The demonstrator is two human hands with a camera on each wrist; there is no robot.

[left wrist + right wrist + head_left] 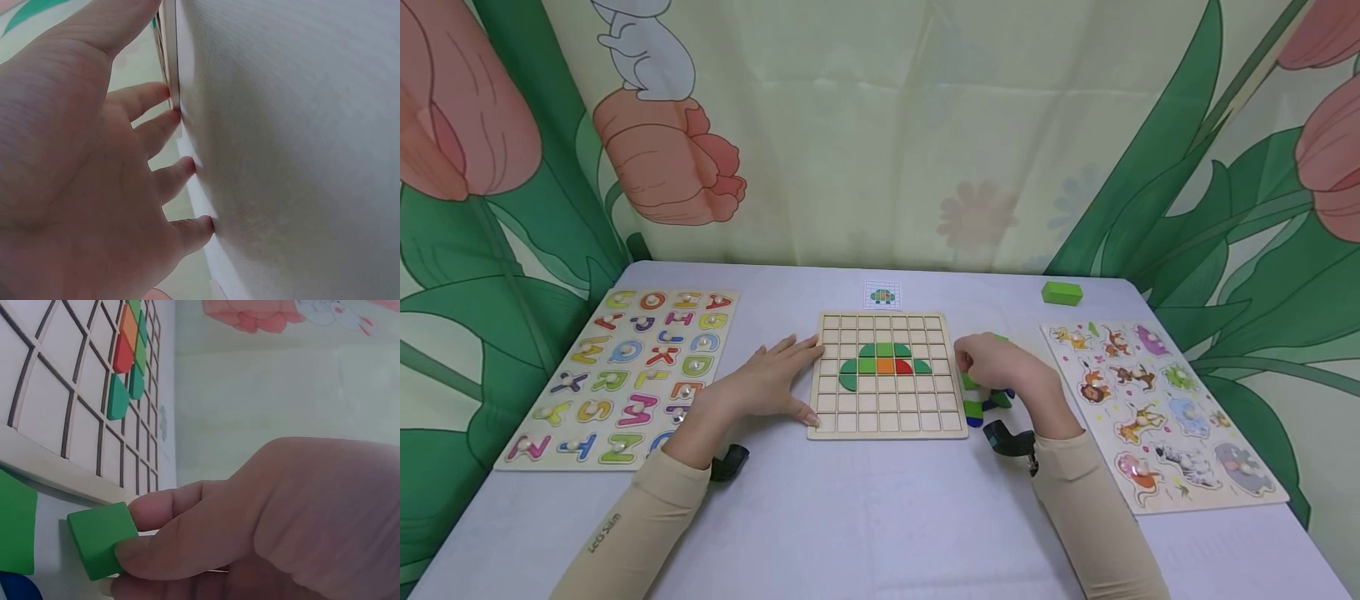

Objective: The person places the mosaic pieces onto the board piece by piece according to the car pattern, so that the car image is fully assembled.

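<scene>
Beside the wooden grid puzzle board (887, 417), a person's right hand (1007, 367) pinches a small green square wooden tile (100, 540) between thumb and fingers (169, 509), just off the board's right edge on the pale worktop (880, 517). Spread flat, the left hand (760, 387) steadies the board's left side. Keeping the tile level and square to an open cell would likely seat it cleanly.

Pale lilac table (865, 517), w/ items lying directly on it: grid board (887, 412) at centre; alphabet puzzle (625, 375) at left; animal puzzle (1165, 408) at right; small pattern card (882, 295) behind grid board; green block (1062, 292) near far right corner; loose pieces (988, 404) just beside board's right edge.
</scene>
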